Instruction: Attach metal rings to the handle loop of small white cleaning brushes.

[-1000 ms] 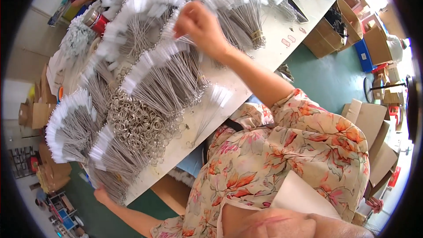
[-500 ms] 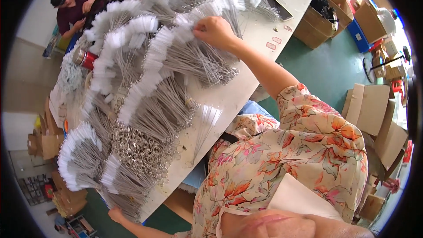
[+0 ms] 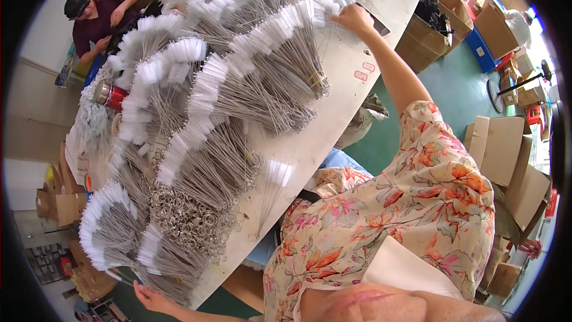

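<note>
1. The right hand point(image 3: 353, 19) is reaching far across the worktop point(image 3: 351, 92) to the top fan of wire brushes point(image 3: 298, 42); its fingers are curling onto the white bristle tips at that fan's edge, though whether they are pinching a single brush I cannot tell.
2. The left hand point(image 3: 150, 298) is resting at the near edge, beside the lowest brush bundle point(image 3: 110, 232), fingers loosely spread and seemingly holding nothing; it is likely steadying the body for the long reach.
3. The brushes are lying in overlapping fans, bristles outward and wire loops gathered inward, probably so each bundle is staying countable.
4. A small loose group of brushes point(image 3: 271, 194) is lying apart, nearest the person.
5. Another person point(image 3: 98, 15) is sitting at the far end.
</note>
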A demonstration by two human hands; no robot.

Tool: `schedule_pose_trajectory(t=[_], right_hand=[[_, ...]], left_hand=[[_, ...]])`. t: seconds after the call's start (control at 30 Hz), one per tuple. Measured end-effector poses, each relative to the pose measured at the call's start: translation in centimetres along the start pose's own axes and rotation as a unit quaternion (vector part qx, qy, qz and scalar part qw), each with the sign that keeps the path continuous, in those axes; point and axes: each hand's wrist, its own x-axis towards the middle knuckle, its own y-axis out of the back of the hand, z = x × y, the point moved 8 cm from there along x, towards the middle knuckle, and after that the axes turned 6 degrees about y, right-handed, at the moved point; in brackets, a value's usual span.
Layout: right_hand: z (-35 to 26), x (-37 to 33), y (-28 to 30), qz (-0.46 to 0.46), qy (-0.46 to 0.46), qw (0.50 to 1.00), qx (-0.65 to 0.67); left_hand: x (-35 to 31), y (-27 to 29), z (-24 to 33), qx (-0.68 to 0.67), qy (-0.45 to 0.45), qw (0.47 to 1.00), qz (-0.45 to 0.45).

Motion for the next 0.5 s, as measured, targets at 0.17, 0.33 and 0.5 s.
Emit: schedule_pose_trajectory(t=[0.17, 0.33, 0.5], right_hand=[[2.1, 1.0, -3.2, -0.016, 0.0, 0.993, 0.119], [-7.4, -3.5, 8.1, 0.267, 0.218, 0.923, 0.172], [-23.0, -14.6, 12.5, 0.133, 0.4, 0.822, 0.383]], left_hand=[[-4.7, -5.9, 1.1, -0.138, 0.085, 0.979, -0.122], [-8.5, -10.2, 6.3, -0.385, 0.067, 0.891, -0.233], [-15.3, -13.1, 15.0, -0.333, -0.071, 0.883, -0.322]])
